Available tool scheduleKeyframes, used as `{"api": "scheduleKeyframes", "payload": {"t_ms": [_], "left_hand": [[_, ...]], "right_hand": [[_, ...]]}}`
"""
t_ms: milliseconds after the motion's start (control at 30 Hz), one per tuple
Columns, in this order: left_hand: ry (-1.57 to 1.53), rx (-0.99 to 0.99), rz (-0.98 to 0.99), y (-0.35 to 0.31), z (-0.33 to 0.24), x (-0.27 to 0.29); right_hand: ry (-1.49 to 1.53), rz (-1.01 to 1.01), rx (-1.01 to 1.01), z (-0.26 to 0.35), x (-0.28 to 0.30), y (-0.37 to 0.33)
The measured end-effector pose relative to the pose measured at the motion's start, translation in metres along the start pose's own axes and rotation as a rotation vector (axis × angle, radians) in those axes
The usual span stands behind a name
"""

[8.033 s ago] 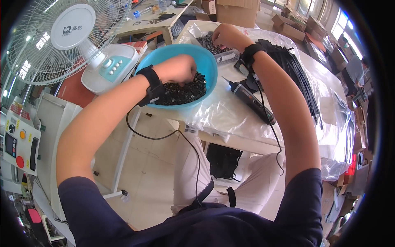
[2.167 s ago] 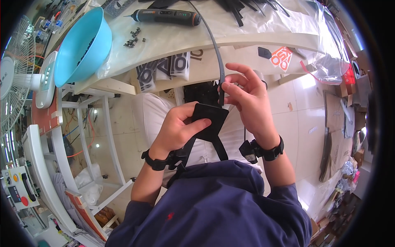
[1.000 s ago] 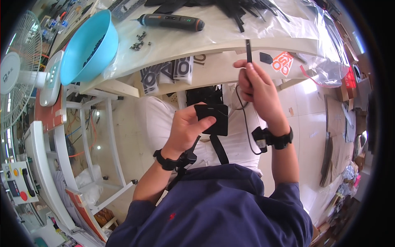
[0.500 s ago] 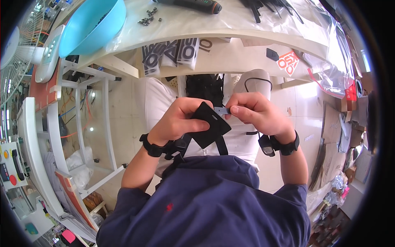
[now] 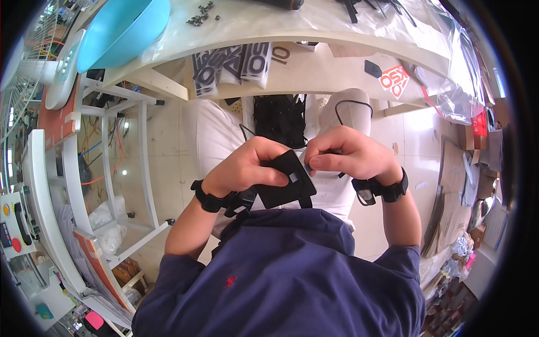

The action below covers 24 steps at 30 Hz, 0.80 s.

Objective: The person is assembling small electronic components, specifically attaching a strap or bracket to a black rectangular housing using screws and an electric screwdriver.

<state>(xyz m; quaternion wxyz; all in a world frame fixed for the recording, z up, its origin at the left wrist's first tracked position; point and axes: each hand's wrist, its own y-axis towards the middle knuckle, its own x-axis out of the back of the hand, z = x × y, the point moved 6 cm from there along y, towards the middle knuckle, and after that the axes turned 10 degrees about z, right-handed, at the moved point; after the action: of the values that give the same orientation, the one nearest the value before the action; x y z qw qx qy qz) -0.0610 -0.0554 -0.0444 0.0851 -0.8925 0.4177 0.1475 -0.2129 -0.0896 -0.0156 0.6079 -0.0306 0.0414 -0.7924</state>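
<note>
My left hand (image 5: 244,167) grips a flat black rectangular piece (image 5: 281,194) over my lap, thumb on its upper face. A small pale slot or tab (image 5: 292,178) shows on that face beside the thumb tip. My right hand (image 5: 353,156) is closed in a pinch at the right edge of the black piece. What its fingers hold is mostly hidden; only a small dark bit shows at the fingertips. A black strap (image 5: 305,201) hangs below the piece. Both wrists wear black bands with small devices.
Ahead is a table covered in clear plastic, with a turquoise bowl (image 5: 120,33), small dark parts (image 5: 201,15) and black strips (image 5: 351,10). Printed plastic bags (image 5: 255,64) lie on the shelf beneath. A black container (image 5: 279,121) sits between my knees. A white metal frame (image 5: 147,163) stands left, cardboard (image 5: 449,196) right.
The black piece has turned and shifted slightly nearer to me. My right hand has moved a little nearer too, and the grey strip seen earlier at its fingertips is now largely hidden.
</note>
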Motion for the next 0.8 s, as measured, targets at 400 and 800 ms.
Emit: {"api": "scheduleKeyframes", "payload": {"t_ms": [400,800], "left_hand": [[0.15,0.037,0.039,-0.005,0.001,0.0],[0.124,-0.032,0.097,-0.008,0.01,0.006]], "right_hand": [[-0.105,-0.107,-0.102,0.014,-0.003,-0.002],[-0.022,-0.146,-0.006,0.014,-0.003,-0.004]]}}
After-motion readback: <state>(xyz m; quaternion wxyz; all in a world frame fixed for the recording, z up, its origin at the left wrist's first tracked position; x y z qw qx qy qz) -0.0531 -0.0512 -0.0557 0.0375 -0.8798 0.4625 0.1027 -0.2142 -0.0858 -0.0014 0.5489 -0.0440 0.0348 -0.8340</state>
